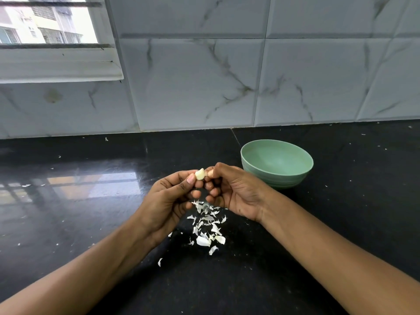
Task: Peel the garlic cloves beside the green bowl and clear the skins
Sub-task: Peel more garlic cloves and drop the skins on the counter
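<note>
A pale garlic clove point(200, 174) is held above the black counter. My left hand point(169, 200) pinches it between thumb and fingers. My right hand point(234, 192) meets it from the right, fingertips curled against the clove's right end. Below the hands lies a scatter of white garlic skins point(208, 226). The green bowl point(276, 163) stands just right of and behind my right hand; what shows of its inside holds nothing.
The black polished counter point(91, 212) carries small skin flecks, one by my left forearm point(160, 261) and others near the wall. A marble-tiled wall point(227, 76) rises behind, with a window point(45, 30) at upper left.
</note>
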